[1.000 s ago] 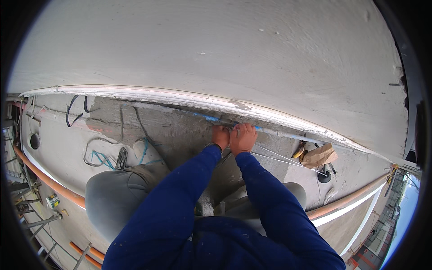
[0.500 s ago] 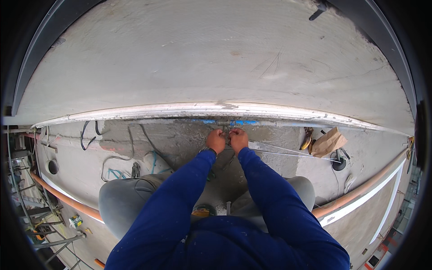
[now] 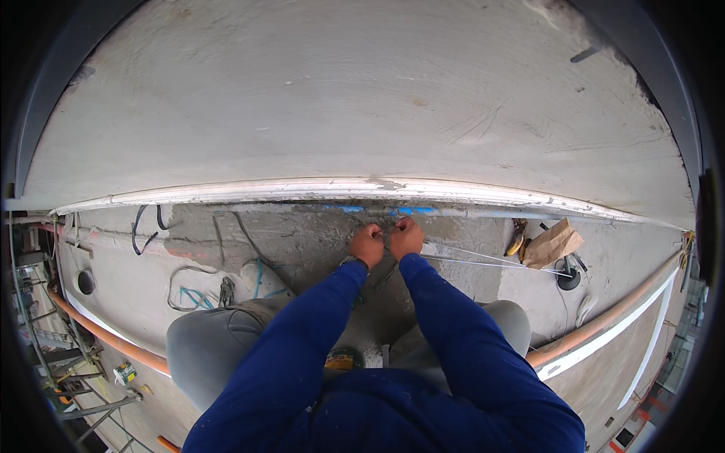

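Observation:
My left hand (image 3: 367,245) and my right hand (image 3: 406,237) are close together, a small gap apart, near the foot of the grey wall. Both have their fingers curled into a pinch. Whatever lies between the fingertips is too small or hidden to name. Thin white cords (image 3: 495,262) stretch from beside my right hand to a round black object (image 3: 568,278) on the right; whether that hand grips them cannot be made out. Just beyond my fingers, a pipe with blue patches (image 3: 412,211) runs along the wall's foot, below a long white trim strip (image 3: 302,189).
At the right lies a crumpled brown paper bag (image 3: 553,244) beside a yellow and dark item (image 3: 516,237). Dark cables (image 3: 249,235) and turquoise cord (image 3: 198,297) are loose on the left. An orange pipe (image 3: 113,334) edges the slab, with metal scaffolding (image 3: 72,370) beyond. A round hole (image 3: 87,281) is nearby.
The view has shifted slightly, so the wall appears a little lower. Both hands stay pinched near the wall's foot, with a slightly wider gap between them.

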Demonstrator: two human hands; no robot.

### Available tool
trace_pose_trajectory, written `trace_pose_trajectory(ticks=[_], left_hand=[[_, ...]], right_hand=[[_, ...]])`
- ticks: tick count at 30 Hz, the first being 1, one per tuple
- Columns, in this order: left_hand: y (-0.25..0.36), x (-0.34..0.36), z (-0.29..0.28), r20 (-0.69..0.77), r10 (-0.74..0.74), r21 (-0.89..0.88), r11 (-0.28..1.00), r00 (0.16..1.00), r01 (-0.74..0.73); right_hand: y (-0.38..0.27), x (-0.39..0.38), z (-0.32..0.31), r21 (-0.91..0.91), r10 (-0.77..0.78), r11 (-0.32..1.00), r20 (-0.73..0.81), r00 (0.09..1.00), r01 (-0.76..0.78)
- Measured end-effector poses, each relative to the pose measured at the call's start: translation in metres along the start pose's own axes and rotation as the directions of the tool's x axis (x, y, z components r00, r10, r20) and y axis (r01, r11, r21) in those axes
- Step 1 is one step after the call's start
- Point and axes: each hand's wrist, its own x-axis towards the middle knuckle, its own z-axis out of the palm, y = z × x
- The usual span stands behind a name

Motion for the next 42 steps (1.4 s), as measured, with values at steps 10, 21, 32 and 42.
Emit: trace_pose_trajectory(ticks=[10,21,32,42], left_hand=[[-0.025,0.003,0.015,-0.058,0.024,-0.042,0.999,0.998,-0.027],[-0.018,0.002,0.024,-0.082,0.021,-0.134,0.99,0.996,-0.032],[-0.004,0.005,0.032,-0.086,-0.012,-0.161,0.987,0.996,-0.002],[-0.032,0.017,0.056,0.026,-0.149,-0.563,0.815,0.989,0.137]], right_hand=[[0.008,-0.003,0.006,0.056,0.076,0.995,0.106,0.991,-0.083],[0.019,0.012,0.019,0.05,0.147,0.988,0.046,0.988,-0.149],[0.017,0.013,0.018,0.066,0.121,0.989,0.117,0.986,-0.13],[0.03,0.018,0.03,0.236,0.151,0.945,0.299,0.942,-0.227]])
